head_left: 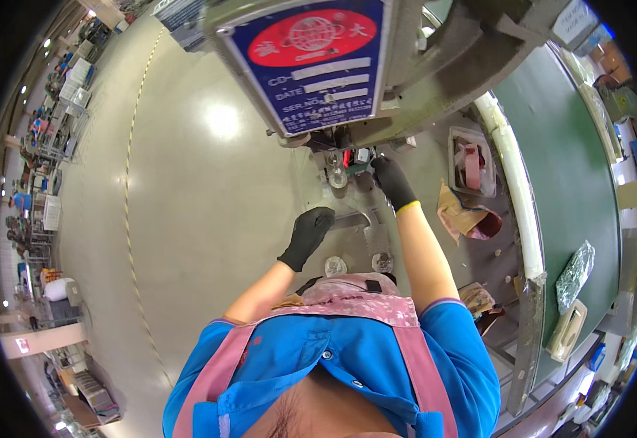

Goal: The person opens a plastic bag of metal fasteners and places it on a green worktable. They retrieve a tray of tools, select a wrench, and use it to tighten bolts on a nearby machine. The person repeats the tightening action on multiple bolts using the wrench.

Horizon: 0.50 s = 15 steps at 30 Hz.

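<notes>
Both my hands wear black gloves. My left hand (307,237) is curled closed in front of my apron, low and left of the machine's working end; whatever its fingers hold, if anything, is hidden. Farther forward, my right hand (393,181) reaches to just below the machine head (399,73), fingers drawn together beside a small pale part (363,155) and a red piece (347,158). What those fingertips grip is too small to make out. The grey head bears a blue-and-red plate (311,66) and hides much of the work spot. Beneath it shows a shiny round piece (337,177).
Along the right runs a green-topped conveyor (552,131) with a plastic-wrapped packet (576,274) and a pale tray (568,330). Between it and me lie a clear bin (453,146) with pink pieces and an opened brown bag (459,213). A striped floor line (128,182) passes left.
</notes>
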Tool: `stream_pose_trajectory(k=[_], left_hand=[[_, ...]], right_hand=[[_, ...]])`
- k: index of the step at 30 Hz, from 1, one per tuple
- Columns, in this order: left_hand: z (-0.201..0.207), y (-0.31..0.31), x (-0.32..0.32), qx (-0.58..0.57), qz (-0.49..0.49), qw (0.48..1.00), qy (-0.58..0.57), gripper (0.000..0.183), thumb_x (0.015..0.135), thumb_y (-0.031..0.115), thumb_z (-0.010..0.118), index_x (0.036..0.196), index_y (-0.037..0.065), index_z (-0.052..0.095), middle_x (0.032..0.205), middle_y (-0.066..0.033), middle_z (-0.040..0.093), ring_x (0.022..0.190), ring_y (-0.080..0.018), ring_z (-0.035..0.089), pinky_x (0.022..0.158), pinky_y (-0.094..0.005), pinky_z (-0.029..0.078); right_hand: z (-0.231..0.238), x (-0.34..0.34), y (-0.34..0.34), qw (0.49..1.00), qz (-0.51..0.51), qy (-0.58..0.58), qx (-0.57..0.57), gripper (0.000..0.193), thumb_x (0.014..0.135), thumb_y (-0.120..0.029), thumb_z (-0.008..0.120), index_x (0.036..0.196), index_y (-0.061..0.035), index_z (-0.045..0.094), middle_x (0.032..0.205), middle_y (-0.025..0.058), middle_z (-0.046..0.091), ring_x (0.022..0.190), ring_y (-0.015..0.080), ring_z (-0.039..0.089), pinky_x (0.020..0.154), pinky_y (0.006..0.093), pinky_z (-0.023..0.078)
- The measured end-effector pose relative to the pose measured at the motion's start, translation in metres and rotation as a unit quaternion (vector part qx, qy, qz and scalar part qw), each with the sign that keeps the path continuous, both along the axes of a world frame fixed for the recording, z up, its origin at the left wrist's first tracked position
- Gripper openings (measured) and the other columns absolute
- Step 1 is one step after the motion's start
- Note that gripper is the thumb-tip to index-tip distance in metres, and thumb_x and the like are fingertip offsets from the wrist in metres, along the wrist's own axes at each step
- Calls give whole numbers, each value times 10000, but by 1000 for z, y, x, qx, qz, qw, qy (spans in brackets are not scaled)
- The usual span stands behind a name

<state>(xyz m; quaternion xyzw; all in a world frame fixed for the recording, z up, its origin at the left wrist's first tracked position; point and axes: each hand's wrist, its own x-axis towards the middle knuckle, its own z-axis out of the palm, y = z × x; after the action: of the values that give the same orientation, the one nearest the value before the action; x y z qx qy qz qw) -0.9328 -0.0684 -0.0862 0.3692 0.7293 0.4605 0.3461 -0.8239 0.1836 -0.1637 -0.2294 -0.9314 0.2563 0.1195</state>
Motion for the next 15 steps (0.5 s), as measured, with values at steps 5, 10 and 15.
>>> stream_pose_trajectory(k=[5,10,15], left_hand=[[-62,39,-4,-81,6,997,-13,203,836,177,568,957,32,644,834,-93,662,750,-173,617,699,-301,476],[-114,89,1,-101,15,993,56,220,806,194,585,943,32,644,871,-110,669,784,-210,625,723,-327,470],[-140,119,8,-177,14,978,112,229,795,241,604,810,19,658,755,-137,661,686,-261,612,645,-359,450]], right_hand=[[10,33,-42,824,-166,133,-525,124,878,-161,540,888,-38,540,691,83,556,516,157,530,480,302,436],[-6,45,-57,815,-190,53,-545,141,852,-186,526,858,-45,529,723,133,563,593,223,558,516,372,436],[-25,50,-43,955,-125,21,-270,185,831,-187,492,865,-14,549,845,232,598,814,425,560,703,501,425]])
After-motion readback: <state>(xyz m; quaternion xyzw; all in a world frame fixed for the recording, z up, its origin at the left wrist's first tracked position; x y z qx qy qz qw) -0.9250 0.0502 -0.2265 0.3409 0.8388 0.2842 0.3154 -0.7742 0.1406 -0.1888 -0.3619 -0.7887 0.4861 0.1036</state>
